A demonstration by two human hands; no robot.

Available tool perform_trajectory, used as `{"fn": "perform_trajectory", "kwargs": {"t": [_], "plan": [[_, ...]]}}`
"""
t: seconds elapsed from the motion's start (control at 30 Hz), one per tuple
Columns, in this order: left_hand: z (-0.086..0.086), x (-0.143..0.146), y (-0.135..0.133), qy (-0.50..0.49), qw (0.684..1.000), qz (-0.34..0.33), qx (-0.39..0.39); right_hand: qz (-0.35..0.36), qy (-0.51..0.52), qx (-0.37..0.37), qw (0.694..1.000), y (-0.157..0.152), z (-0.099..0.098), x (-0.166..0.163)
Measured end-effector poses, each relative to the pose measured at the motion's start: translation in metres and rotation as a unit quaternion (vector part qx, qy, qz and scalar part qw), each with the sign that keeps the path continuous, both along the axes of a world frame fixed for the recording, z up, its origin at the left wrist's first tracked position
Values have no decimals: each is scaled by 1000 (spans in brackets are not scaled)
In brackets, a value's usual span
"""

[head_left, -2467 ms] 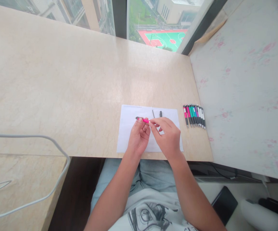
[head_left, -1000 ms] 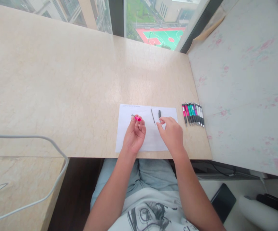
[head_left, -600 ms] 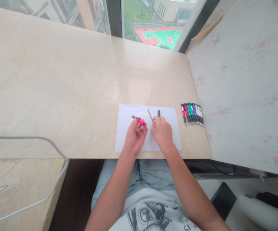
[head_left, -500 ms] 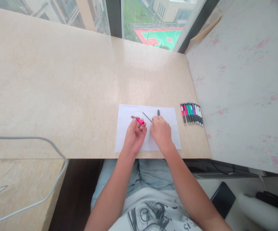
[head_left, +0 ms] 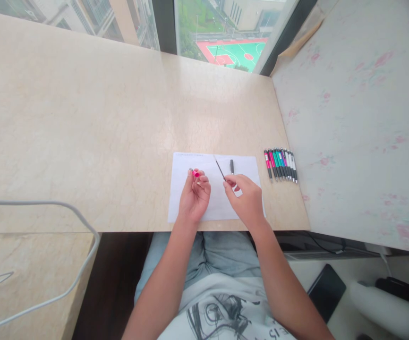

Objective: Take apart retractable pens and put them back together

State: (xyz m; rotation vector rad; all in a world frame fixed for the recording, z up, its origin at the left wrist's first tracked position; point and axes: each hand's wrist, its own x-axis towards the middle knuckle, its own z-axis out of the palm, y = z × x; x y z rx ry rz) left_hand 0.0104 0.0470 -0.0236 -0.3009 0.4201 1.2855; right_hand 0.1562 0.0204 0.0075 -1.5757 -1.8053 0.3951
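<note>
Refill (head_left: 220,169) in right hand (head_left: 246,195), thumb-and-finger pinch

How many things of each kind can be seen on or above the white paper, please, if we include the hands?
Pink pen barrel, in the left hand: 1
Thin dark stick, in the right hand: 1
Short black piece, on the paper: 1
Hands: 2
Total: 5

Pink barrel (head_left: 195,174) apart from slanted dark refill (head_left: 220,170)
</note>
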Motion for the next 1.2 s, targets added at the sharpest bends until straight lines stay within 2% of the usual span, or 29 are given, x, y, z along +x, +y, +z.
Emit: {"fn": "perform_trajectory", "kwargs": {"t": [0.2, 0.4, 0.7, 0.97, 1.2], "plan": [[0, 0, 0, -29, 1000, 6, -6, -4, 62, 35, 997, -16, 27, -1], [-1, 2, 0, -31, 1000, 4, 0, 17, 51, 43, 998, -24, 46, 2], [-4, 10, -3, 69, 997, -28, 29, 19, -18, 59, 998, -25, 46, 1], [-5, 9, -3, 57, 997, -32, 36, 10, -32, 80, 996, -29, 63, 4], [-11, 12, -5, 115, 990, -45, 69, 41, -58, 52, 996, -20, 49, -2]]}}
